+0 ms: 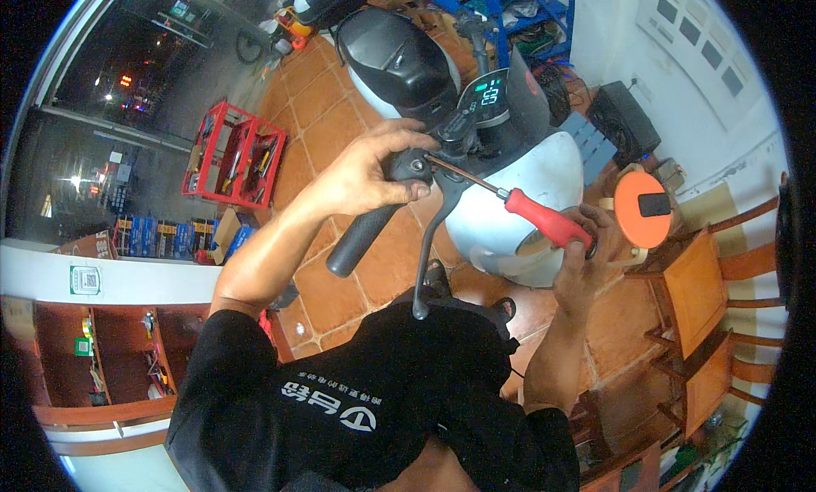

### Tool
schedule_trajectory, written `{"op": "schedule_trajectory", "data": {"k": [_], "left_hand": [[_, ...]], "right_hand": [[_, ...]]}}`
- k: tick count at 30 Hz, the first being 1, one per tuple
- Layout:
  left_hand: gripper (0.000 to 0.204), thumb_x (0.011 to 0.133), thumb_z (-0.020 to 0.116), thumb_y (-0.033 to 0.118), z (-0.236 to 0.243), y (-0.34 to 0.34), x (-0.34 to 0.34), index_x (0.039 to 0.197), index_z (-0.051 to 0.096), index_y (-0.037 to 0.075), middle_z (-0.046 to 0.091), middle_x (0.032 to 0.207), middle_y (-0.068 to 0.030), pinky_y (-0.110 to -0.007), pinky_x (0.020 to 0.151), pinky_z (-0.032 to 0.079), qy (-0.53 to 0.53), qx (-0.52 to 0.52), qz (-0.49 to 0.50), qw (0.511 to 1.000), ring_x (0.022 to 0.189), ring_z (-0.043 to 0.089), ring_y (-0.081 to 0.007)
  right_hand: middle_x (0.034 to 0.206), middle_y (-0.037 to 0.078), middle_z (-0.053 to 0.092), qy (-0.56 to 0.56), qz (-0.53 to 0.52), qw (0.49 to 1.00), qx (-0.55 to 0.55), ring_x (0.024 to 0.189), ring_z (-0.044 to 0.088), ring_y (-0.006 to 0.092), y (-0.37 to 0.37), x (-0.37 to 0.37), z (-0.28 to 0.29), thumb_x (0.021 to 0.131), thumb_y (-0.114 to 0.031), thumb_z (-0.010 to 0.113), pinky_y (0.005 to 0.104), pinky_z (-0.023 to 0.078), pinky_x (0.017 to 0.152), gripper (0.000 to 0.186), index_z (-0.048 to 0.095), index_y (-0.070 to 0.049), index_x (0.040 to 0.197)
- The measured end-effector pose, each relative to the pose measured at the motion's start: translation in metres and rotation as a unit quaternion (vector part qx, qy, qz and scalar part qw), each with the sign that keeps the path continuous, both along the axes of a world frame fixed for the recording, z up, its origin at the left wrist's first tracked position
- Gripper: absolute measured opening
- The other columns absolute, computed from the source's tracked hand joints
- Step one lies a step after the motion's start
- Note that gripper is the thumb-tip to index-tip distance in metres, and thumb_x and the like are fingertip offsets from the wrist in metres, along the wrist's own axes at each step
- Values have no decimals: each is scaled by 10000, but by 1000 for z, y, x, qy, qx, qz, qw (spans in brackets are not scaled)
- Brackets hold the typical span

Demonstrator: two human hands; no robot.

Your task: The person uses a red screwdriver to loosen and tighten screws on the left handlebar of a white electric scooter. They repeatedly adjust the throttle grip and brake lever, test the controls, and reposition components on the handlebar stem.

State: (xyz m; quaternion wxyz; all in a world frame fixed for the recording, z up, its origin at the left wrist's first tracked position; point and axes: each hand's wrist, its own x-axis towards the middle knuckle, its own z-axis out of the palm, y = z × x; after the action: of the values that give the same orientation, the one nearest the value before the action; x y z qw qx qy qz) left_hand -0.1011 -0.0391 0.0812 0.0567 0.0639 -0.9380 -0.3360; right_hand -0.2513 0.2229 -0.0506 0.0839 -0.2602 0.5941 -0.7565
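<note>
My left hand [374, 169] is closed around the black switch housing [414, 166] on the handlebar of a white electric scooter [552, 182]. Below that hand, the black rubber grip [364, 240] points toward me, and a brake lever [425, 262] curves down beside it. In my right hand [580, 267] is a screwdriver [540, 213], its red handle wrapped by my fingers. Its thin shaft slants up-left, the tip reaching the housing beside my left fingers; the exact contact point is too small to make out. A lit display [489, 98] sits at the handlebar's middle.
Behind the handlebar is the scooter's black seat [398, 63]. A red tool rack [234, 156] stands on the tiled floor at left, near blue boxes [161, 237]. At right are an orange round object [640, 208] and wooden chairs [693, 288]. Wooden shelves [127, 356] line the lower left.
</note>
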Motion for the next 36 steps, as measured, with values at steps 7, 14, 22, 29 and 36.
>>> {"op": "schedule_trajectory", "data": {"k": [7, 14, 22, 29, 36], "left_hand": [[512, 689, 789, 243, 0, 1, -3, 1134, 597, 76, 502, 1254, -172, -418, 1001, 364, 2, -15, -12, 1000, 1188, 473, -319], [506, 688, 791, 244, -1, -1, -1, 1126, 601, 77, 503, 1255, -178, -422, 1001, 363, 6, -29, -19, 999, 1184, 477, -320], [511, 687, 795, 261, -1, -1, -3, 1124, 604, 79, 504, 1250, -184, -426, 1004, 360, 8, -20, -19, 1000, 1183, 475, -325], [513, 683, 794, 243, 1, 2, -6, 1125, 599, 71, 519, 1225, -177, -422, 1000, 364, -4, -16, -18, 1000, 1171, 484, -324], [489, 685, 779, 212, -1, 2, -6, 1117, 600, 66, 525, 1204, -170, -408, 971, 389, 3, -24, -22, 999, 1146, 499, -319]], "right_hand": [[988, 107, 527, 111, -51, 990, -76, 860, 518, 171, -7, 8, 15, 913, -382, 514, 295, 451, 741, 413, 485, -15, 1099], [1012, 129, 522, -29, 23, 999, 38, 845, 519, 184, 8, 0, 5, 919, -339, 481, 312, 442, 780, 421, 450, 11, 1151], [1029, 125, 510, -50, 73, 996, 22, 875, 503, 184, 13, -6, -7, 928, -260, 443, 310, 428, 795, 359, 445, 32, 1136], [1013, 98, 522, -104, -10, 995, 4, 854, 509, 164, 1, 5, -3, 928, -249, 469, 268, 430, 747, 307, 479, -19, 1130], [983, 92, 542, 67, -26, 993, -98, 916, 510, 199, -10, 1, 7, 938, -259, 430, 315, 414, 831, 270, 521, -32, 1052]]}}
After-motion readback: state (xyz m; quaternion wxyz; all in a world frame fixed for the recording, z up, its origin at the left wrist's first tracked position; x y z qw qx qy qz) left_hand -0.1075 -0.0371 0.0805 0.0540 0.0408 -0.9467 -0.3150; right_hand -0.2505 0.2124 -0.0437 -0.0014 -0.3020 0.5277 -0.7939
